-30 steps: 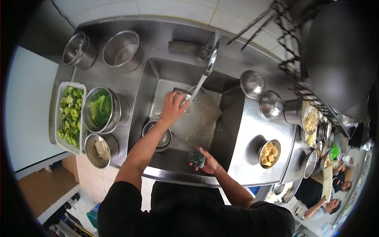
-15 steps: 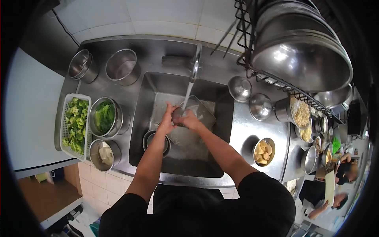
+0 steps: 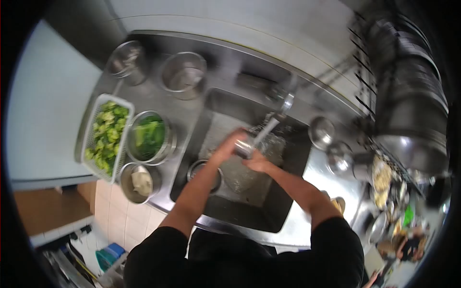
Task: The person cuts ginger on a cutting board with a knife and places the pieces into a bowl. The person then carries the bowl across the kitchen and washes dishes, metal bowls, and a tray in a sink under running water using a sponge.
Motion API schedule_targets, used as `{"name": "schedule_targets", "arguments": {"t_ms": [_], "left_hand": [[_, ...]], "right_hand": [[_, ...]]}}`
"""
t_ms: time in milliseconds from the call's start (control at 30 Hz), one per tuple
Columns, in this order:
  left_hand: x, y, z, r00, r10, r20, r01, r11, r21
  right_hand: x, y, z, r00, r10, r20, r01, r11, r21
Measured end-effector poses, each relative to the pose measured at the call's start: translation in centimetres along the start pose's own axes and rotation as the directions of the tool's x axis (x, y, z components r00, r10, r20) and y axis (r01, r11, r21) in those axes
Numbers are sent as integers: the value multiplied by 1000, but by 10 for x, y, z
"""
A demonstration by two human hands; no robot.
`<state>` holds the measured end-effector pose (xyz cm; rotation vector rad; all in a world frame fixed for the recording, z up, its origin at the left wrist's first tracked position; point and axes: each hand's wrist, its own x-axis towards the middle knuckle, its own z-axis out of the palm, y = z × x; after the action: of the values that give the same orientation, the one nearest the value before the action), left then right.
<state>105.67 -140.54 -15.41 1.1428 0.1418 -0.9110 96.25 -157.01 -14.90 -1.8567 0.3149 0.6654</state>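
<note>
My left hand [image 3: 232, 143] is closed on the side of a small metal cup [image 3: 244, 149], which is blurred. My right hand [image 3: 258, 161] grips the same cup from the lower right. Water from the tap [image 3: 288, 102] runs down onto the cup and splashes around it. Both hands are inside the steel sink [image 3: 259, 218], above its floor. Round metal bowls [image 3: 214, 185] stand at the sink's left side, partly hidden by my left forearm.
Left of the sink stand a white basket [image 3: 87, 139] of cut green vegetables, a bowl of leafy greens [image 3: 150, 137], a pot with pale pieces [image 3: 142, 182] and metal pots [image 3: 184, 74]. Small bowls [image 3: 321, 133] sit right. A rack of large bowls [image 3: 408, 115] overhangs; people are far right.
The view has turned and blurred, shifting the sink rightward. The small metal cup now shows more clearly between my hands, and water splashes off it.
</note>
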Motion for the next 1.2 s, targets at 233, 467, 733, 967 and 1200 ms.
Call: {"name": "schedule_targets", "arguments": {"t_ms": [233, 467, 733, 967, 1200], "left_hand": [[-22, 26, -4, 842, -535, 66, 533, 845, 44], [8, 22, -33, 660, -718, 221, 662, 695, 281], [-14, -19, 2, 985, -144, 91, 160, 966, -201], [-17, 55, -3, 788, -583, 197, 570, 812, 123], [-17, -37, -11, 892, -426, 149, 448, 793, -413]], "right_hand": [[-3, -13, 13, 947, -320, 12, 320, 943, -91], [-3, -4, 7, 882, -470, -24, 420, 809, -411], [26, -33, 0, 972, -33, -231, 190, 686, 703], [-10, -16, -23, 812, -537, 227, 530, 518, -672], [-5, -8, -27, 994, -108, 6, 67, 661, 748]]}}
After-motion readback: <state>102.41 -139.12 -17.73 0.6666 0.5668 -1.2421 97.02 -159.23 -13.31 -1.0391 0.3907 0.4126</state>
